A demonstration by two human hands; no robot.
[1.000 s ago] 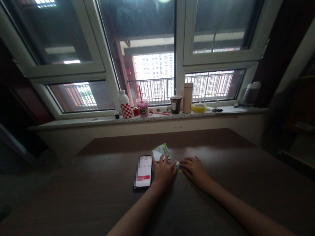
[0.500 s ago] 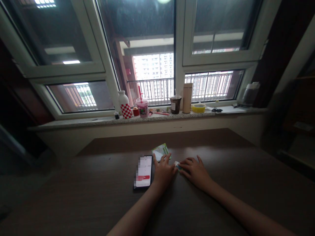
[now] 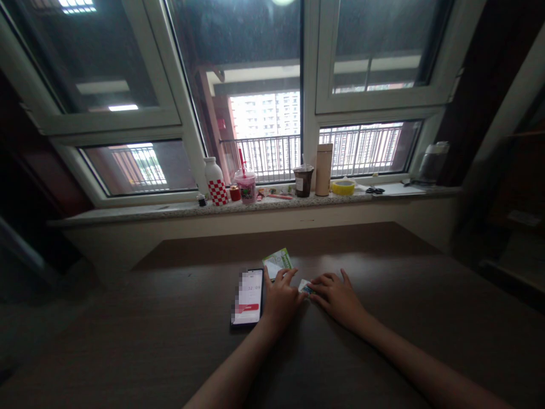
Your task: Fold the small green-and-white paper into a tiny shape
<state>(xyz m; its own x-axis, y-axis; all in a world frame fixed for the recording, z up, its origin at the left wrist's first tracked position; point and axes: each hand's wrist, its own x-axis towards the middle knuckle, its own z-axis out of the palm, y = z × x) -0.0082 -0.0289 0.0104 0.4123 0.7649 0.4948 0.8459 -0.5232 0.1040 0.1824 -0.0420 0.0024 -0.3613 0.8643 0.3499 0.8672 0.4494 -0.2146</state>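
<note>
A small white and blue packet (image 3: 304, 286) lies on the brown table (image 3: 361, 363) between my hands. My right hand (image 3: 338, 296) pinches its right side with thumb and fingertips. My left hand (image 3: 281, 296) touches its left edge with the fingertips, the other fingers spread. Beyond my left hand lies a green and white card or packet (image 3: 276, 261), its near edge partly covered by my fingers. A phone (image 3: 249, 300) with a lit screen rests just left of my left hand.
On the windowsill (image 3: 170, 211) behind the table stand a checkered white bottle (image 3: 216, 182), a pink cup (image 3: 246, 187), a dark cup (image 3: 304, 180), a tan flask (image 3: 324, 169), yellow tape (image 3: 343, 187) and black scissors (image 3: 375, 191).
My left hand has shifted slightly left, and more of the small packet shows between my hands. My right hand has barely moved.
</note>
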